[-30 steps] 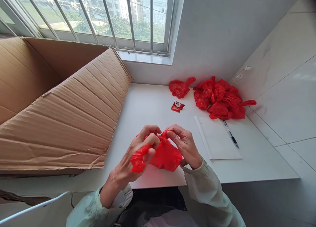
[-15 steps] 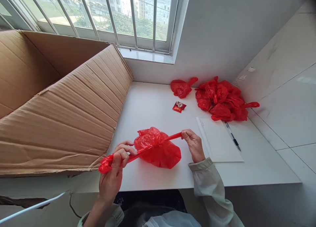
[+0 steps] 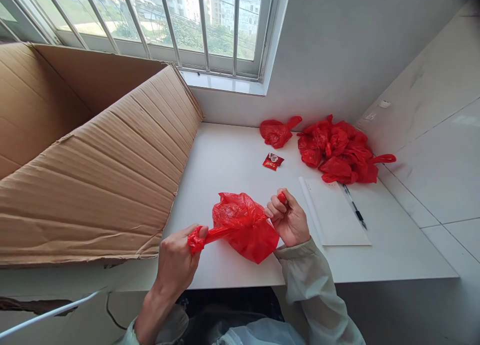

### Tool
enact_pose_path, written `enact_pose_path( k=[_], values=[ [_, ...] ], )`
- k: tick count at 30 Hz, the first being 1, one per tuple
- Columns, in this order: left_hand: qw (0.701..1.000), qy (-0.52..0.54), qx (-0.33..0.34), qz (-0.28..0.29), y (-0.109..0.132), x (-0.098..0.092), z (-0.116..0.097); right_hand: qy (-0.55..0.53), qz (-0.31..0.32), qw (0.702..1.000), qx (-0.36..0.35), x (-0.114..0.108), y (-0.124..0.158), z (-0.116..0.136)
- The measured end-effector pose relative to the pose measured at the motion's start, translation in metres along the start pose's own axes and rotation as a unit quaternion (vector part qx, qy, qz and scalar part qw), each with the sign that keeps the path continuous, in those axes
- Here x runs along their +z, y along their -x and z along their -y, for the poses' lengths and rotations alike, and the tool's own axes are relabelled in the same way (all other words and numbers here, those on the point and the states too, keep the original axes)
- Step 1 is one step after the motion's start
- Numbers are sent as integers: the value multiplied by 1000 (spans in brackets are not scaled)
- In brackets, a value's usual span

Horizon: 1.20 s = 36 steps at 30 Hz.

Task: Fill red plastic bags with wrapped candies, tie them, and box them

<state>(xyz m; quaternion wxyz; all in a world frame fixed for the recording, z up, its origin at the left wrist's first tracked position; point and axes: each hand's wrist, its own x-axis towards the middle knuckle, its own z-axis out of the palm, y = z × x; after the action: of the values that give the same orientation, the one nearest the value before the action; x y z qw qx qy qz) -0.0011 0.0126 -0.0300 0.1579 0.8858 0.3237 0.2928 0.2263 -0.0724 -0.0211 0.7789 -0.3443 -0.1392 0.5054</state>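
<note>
A filled red plastic bag (image 3: 243, 225) rests on the white table (image 3: 232, 165) in front of me. My left hand (image 3: 176, 260) is closed on the bag's left handle, which is pulled taut. My right hand (image 3: 288, 220) is closed on the right handle, close to the bag's top. The two handles cross over the top of the bag.
A large open cardboard box (image 3: 90, 160) fills the left side. At the back right lie a tied red bag (image 3: 276, 132) and a pile of red bags (image 3: 337, 150). A small red packet (image 3: 273, 160), a white paper sheet (image 3: 333, 212) and a pen (image 3: 354, 206) lie nearby.
The hands first pulled the two handles apart to the sides. Now both hands have come back closer to the bag, still gripping the handles.
</note>
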Motion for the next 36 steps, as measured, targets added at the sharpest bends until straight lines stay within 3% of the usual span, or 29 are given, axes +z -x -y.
enact_pose_path(
  k=[3,8,13,17,22,24,27,31,33,36],
  values=[
    [1000,-22,4,14,4,-3,4,6,-55,998,29,-10,-12,-4],
    [997,5,-40,73,15,-3,11,34,-74,995,57,-24,-24,-11],
    [976,90,-115,159,16,-11,6,80,-118,990,16,-21,-29,-25],
    [956,198,-30,214,10,-20,-24,141,-163,975,-55,-7,-27,-47],
    [934,237,169,207,-2,-8,-67,257,-188,937,-144,14,-21,-69],
    [918,257,206,222,-8,3,-76,294,-183,924,-160,20,-20,-72],
    [904,325,180,213,-14,23,-75,314,-171,919,-163,23,-22,-73],
    [920,372,73,96,-14,43,-63,278,-146,940,-131,19,-26,-71],
    [931,360,32,59,-14,47,-57,242,-133,955,-107,15,-26,-65],
    [942,331,-5,52,-16,47,-52,191,-117,971,-81,8,-24,-54]
  ],
)
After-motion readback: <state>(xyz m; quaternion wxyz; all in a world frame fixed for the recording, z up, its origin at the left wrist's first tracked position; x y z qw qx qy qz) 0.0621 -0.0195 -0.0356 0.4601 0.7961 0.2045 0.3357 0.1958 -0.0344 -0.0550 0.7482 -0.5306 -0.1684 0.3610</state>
